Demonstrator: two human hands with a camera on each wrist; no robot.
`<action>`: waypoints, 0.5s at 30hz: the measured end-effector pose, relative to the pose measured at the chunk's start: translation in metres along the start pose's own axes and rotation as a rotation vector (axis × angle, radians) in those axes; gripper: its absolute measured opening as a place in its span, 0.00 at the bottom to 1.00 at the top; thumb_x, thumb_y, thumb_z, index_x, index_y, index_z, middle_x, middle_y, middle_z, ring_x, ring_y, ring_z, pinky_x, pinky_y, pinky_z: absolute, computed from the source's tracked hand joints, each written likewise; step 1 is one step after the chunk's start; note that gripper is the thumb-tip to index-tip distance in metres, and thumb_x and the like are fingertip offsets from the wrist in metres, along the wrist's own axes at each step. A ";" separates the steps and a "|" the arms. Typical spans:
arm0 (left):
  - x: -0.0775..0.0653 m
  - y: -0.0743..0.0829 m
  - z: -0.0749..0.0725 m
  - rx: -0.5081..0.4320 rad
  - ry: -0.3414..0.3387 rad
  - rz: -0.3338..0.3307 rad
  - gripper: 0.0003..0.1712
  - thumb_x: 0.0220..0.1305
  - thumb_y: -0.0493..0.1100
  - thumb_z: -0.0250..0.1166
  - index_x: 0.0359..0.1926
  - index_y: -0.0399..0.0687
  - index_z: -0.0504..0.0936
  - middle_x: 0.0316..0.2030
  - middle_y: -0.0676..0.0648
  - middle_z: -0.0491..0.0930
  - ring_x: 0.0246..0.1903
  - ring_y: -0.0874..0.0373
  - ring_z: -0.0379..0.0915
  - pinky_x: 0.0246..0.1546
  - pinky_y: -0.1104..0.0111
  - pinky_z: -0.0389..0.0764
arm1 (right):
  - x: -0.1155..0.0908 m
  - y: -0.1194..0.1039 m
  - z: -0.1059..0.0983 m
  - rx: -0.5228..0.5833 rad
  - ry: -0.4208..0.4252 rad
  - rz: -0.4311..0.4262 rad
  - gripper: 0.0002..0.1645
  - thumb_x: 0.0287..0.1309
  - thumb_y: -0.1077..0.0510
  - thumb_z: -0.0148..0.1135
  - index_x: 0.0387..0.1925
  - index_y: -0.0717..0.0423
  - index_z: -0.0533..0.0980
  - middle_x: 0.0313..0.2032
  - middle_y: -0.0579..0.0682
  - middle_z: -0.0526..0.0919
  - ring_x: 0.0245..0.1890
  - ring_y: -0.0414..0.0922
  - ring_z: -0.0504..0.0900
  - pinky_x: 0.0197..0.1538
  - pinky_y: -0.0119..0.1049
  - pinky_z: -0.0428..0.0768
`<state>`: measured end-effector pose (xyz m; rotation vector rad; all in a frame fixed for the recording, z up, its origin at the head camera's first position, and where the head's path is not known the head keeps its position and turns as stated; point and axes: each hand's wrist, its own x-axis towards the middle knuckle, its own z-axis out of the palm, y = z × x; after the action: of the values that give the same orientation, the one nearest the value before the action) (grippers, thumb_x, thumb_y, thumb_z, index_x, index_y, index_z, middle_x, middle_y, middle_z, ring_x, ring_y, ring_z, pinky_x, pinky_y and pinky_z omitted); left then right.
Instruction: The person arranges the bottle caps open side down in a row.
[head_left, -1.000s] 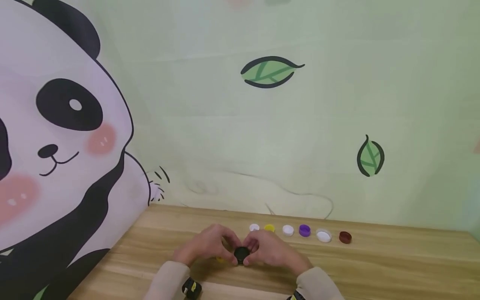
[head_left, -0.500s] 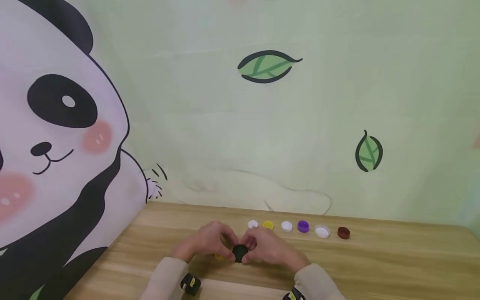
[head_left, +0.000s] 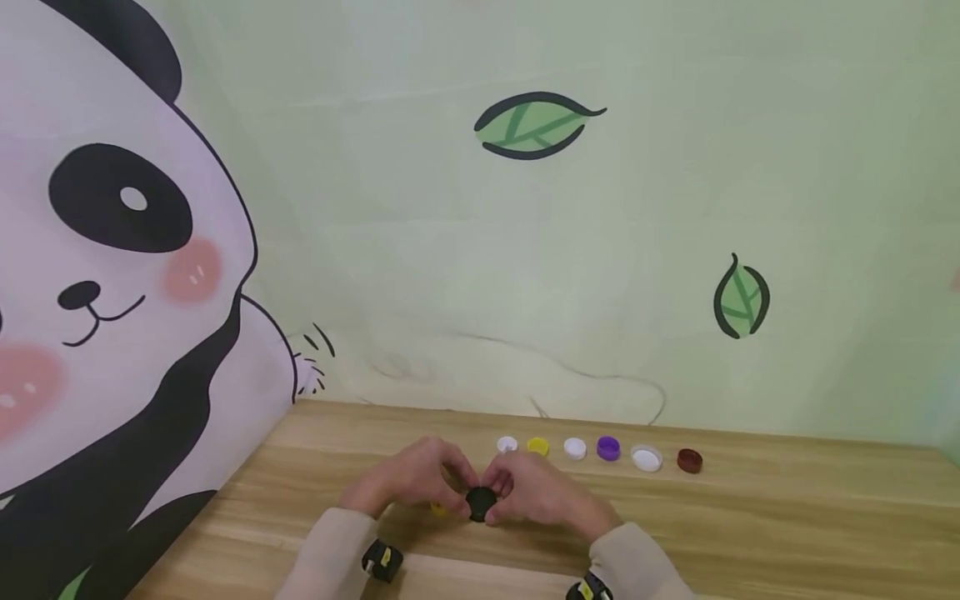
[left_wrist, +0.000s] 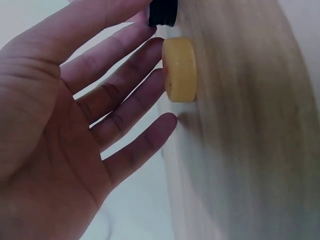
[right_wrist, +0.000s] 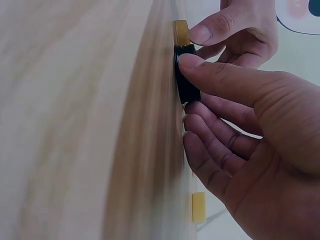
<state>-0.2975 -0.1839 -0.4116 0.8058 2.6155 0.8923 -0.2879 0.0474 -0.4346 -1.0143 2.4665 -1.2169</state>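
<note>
Between my two hands a black bottle cap (head_left: 482, 505) lies flat on the wooden table. My left hand (head_left: 420, 475) grips its left side with thumb and forefinger; the other fingers are spread in the left wrist view. From the right, my right hand (head_left: 542, 493) pinches the same black cap (right_wrist: 187, 80), thumb on the near edge and fingers behind. A yellow cap (left_wrist: 181, 70) stands just left of the black one, close to the left hand's fingertips. Only a sliver of that yellow cap (head_left: 438, 508) shows under the left hand in the head view.
Along the back of the table (head_left: 787, 517) runs a row of caps: a white cap (head_left: 507, 444), a yellow cap (head_left: 537, 447), another white cap (head_left: 575, 448), a purple cap (head_left: 608, 448), a clear-rimmed white cap (head_left: 647, 458) and a dark red cap (head_left: 690, 461). A panda-printed wall stands behind.
The black cap's face showed a raised ring a second ago and looks plain now. Both hands keep their hold on it. The head view has shifted slightly.
</note>
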 end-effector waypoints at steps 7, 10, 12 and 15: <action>-0.001 0.001 -0.007 -0.016 0.010 -0.041 0.18 0.56 0.40 0.82 0.48 0.44 0.91 0.44 0.51 0.90 0.46 0.56 0.84 0.53 0.55 0.83 | 0.001 0.002 -0.004 0.025 0.014 0.004 0.22 0.52 0.63 0.83 0.47 0.64 0.83 0.38 0.48 0.86 0.40 0.44 0.83 0.47 0.36 0.83; 0.003 -0.003 -0.005 -0.040 0.059 -0.033 0.17 0.61 0.40 0.80 0.50 0.41 0.90 0.44 0.49 0.89 0.45 0.55 0.84 0.51 0.57 0.84 | 0.000 0.005 -0.008 0.035 0.035 -0.006 0.21 0.55 0.62 0.81 0.48 0.65 0.82 0.39 0.50 0.87 0.41 0.45 0.85 0.48 0.37 0.83; 0.008 -0.005 -0.002 -0.045 0.105 -0.006 0.17 0.64 0.41 0.78 0.52 0.39 0.89 0.45 0.47 0.89 0.45 0.54 0.85 0.50 0.57 0.85 | 0.000 0.007 -0.011 0.025 0.063 -0.012 0.19 0.57 0.62 0.80 0.48 0.65 0.82 0.40 0.50 0.87 0.42 0.45 0.85 0.48 0.38 0.83; 0.015 -0.005 0.002 -0.034 0.185 0.006 0.18 0.68 0.41 0.75 0.55 0.38 0.87 0.46 0.46 0.88 0.46 0.52 0.85 0.50 0.56 0.85 | 0.001 0.010 -0.018 -0.019 0.132 -0.020 0.16 0.61 0.62 0.78 0.46 0.63 0.83 0.40 0.50 0.88 0.42 0.45 0.85 0.49 0.39 0.84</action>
<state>-0.3108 -0.1778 -0.4175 0.7552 2.7479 1.0565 -0.3019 0.0618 -0.4311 -0.9959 2.5782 -1.3087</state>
